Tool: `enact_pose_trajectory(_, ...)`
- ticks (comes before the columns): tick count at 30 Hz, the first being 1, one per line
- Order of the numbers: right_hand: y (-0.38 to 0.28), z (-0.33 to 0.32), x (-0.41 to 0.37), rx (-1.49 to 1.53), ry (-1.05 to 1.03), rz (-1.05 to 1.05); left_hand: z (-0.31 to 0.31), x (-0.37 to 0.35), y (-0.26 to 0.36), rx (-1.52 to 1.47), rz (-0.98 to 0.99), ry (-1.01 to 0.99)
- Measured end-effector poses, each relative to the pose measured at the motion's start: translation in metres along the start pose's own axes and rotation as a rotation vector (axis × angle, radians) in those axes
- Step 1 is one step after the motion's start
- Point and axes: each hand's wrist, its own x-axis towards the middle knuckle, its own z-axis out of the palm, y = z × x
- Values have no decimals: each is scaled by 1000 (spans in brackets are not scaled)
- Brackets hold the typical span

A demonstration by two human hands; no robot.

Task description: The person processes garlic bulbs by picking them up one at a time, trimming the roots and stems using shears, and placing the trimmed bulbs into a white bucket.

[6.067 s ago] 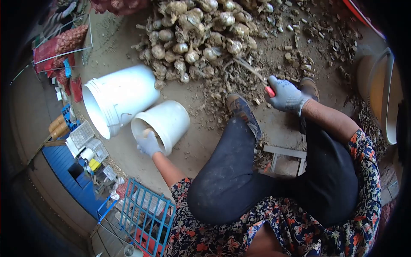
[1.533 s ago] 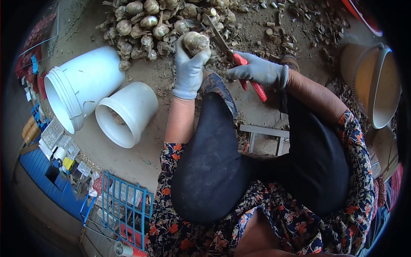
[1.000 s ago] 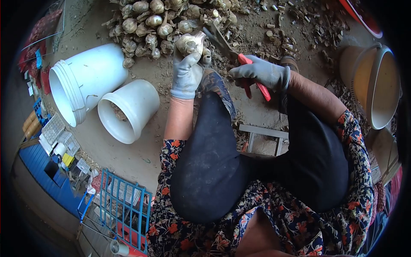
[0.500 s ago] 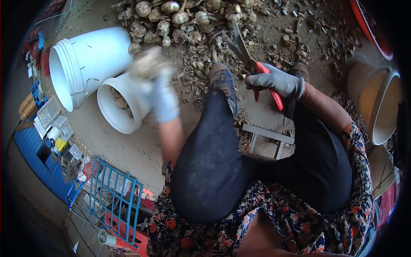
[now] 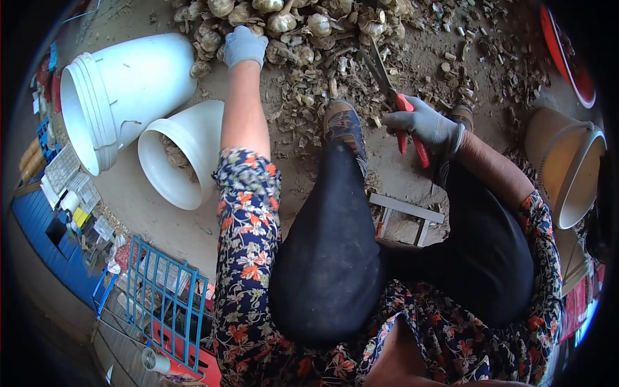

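Note:
My left hand (image 5: 245, 48), in a light grey glove, reaches to the near left edge of a pile of garlic bulbs (image 5: 282, 23). Its fingers are curled down against a bulb (image 5: 256, 29) there, and the fingertips are partly hidden. In my gloved right hand (image 5: 425, 124) is a pair of shears (image 5: 404, 103) with red handles. The shears' long blades stand apart and point up toward the pile, with nothing clearly between them. A smaller white bucket (image 5: 149, 155) lies on its side left of my left forearm, with garlic inside.
A larger white bucket (image 5: 138, 84) lies tipped beside the smaller one. Dry stalk trimmings (image 5: 309, 116) litter the ground. On the right are a beige bucket (image 5: 548, 138) and a red basin (image 5: 560, 51). A metal frame (image 5: 406, 205) sits between my legs; a blue rack (image 5: 164, 290) stands lower left.
My left hand, blurred with a pale-brown clump at its fingers near the small bucket, has moved up to the pile. My right hand keeps the shears, shifted slightly right and down.

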Motion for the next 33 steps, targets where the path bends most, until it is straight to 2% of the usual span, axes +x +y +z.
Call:
enact_pose_trajectory(2,-2,-3,5,6,-1,31,14,-4,-13,-106,176,186)
enact_pose_trajectory(3,1,-4,8,-65,13,44,24,-9,-18,-108,179,189)
enact_pose_trajectory(4,2,-3,10,-133,22,61,31,-20,-23,-517,235,179)
enact_pose_trajectory(5,1,-3,11,-266,48,-22,36,-29,-28,-925,284,162)
enact_pose_trajectory(6,-3,-2,12,-265,44,-24,32,-40,-27,-921,281,164)
enact_pose_trajectory(8,-10,3,15,-468,101,9,18,-66,-19,-1351,183,48)
enact_pose_trajectory(9,-11,4,14,-484,91,7,13,-74,-19,-1426,91,17)
enact_pose_trajectory(10,-8,4,14,-491,88,-12,5,-78,-22,-1421,96,37)
enact_pose_trajectory(12,-2,7,12,-566,125,-76,-15,-87,-29,-1481,325,179)
enact_pose_trajectory(13,-1,9,11,-568,135,-74,-32,-94,-30,-1320,349,219)
enact_pose_trajectory(14,-5,8,9,-567,135,-85,-49,-101,-27,-1313,353,227)
enact_pose_trajectory(16,-11,8,8,-576,86,-34,-65,-105,-29,-1371,267,3)
enact_pose_trajectory(17,-13,10,8,-629,126,-68,-71,-105,-33,-1355,280,-14)
enact_pose_trajectory(19,-13,7,8,-640,141,-147,-87,-110,-40,-1319,238,293)
enact_pose_trajectory(20,-11,4,8,-650,157,-220,-110,-110,-53,-1284,220,527)
enact_pose_trajectory(21,-10,1,6,-638,159,-200,-134,-94,-92,-1059,254,758)
enact_pose_trajectory(22,-8,-1,4,-591,177,-159,-165,-87,-110,-1152,288,961)
enact_pose_trajectory(23,-5,-3,0,-602,194,-140,-195,-83,-104,-1049,127,1239)
enact_pose_trajectory(24,-2,-6,-2,-613,212,-129,-211,-61,-128,-954,174,1336)
enact_pose_trajectory(25,2,-8,0,-611,215,-61,-227,-42,-187,-468,11,1121)
enact_pose_trajectory(26,6,-7,-1,-608,208,-60,-228,-46,-182,-460,9,1118)
enact_pose_trajectory(28,13,-9,0,-583,227,-38,-223,-58,-142,279,-13,1443)
enact_pose_trajectory(29,14,-10,1,-600,208,-34,-212,-70,-120,63,145,1319)
enact_pose_trajectory(30,13,-8,1,-600,206,-28,-178,-62,-118,-420,-16,953)
enact_pose_trajectory(31,10,-7,2,-626,214,-44,-117,-30,-146,-143,202,867)
enact_pose_trajectory(32,6,-6,3,-656,224,-60,-83,-39,-101,-107,-19,511)
enact_pose_trajectory(33,-4,-7,1,-610,142,-7,-56,-46,-68,-135,-125,226)
